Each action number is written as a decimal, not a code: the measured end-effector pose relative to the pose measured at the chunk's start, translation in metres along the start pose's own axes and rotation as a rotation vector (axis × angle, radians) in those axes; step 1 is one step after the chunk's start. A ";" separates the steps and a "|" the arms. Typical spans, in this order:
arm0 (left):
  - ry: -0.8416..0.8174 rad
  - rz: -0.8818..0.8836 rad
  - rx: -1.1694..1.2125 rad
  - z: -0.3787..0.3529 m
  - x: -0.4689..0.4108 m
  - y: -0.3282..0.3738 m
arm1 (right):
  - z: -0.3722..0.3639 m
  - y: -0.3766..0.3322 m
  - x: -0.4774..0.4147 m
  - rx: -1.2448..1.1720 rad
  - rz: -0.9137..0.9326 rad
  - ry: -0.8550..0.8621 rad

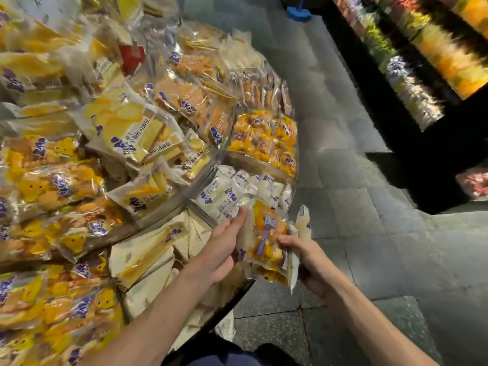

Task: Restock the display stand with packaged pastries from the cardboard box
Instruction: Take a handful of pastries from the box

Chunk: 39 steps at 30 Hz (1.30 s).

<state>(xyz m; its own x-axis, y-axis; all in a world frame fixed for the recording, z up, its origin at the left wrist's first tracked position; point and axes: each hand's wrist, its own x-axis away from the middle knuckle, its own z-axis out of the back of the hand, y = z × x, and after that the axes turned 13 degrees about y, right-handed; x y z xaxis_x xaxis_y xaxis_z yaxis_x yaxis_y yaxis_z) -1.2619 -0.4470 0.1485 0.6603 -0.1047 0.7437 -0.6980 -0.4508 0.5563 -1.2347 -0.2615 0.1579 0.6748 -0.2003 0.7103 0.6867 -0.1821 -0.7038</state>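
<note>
A round display stand (295,165) fills the left half of the view, divided into wedge compartments packed with packaged pastries. At its near edge both hands hold a bunch of small packets (268,241), clear wrappers with orange-yellow pastry and purple print. My left hand (224,244) supports the bunch from the left, fingers stretched along it. My right hand (303,257) grips it from the right, thumb on top, with a white packet (303,223) sticking up behind. The bunch hovers beside a compartment of white packets (237,191). No cardboard box is in view.
Grey tiled floor (356,180) lies to the right of the stand. A dark shelf unit (422,75) with colourful goods runs along the upper right. A blue object (298,11) sits on the floor at the top. Beige packets (148,257) fill the nearest compartment.
</note>
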 end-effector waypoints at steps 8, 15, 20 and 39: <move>0.212 -0.039 0.159 -0.009 -0.035 0.018 | -0.002 -0.045 -0.056 -0.017 -0.038 -0.175; 0.529 -0.567 -0.523 -0.026 -0.070 0.027 | 0.029 -0.102 -0.119 0.001 -0.063 -0.330; 0.412 -0.856 -1.174 -0.015 -0.090 0.014 | 0.033 -0.130 -0.151 0.123 -0.037 -0.416; 0.816 -0.740 -0.590 -0.073 -0.079 0.010 | 0.023 -0.151 -0.191 0.368 0.016 -0.658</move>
<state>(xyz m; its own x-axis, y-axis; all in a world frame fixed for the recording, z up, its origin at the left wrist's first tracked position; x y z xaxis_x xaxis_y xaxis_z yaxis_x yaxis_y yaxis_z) -1.3411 -0.3787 0.1217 0.7301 0.6789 0.0775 -0.3897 0.3206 0.8633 -1.4613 -0.1738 0.1286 0.6286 0.4375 0.6430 0.6431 0.1724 -0.7461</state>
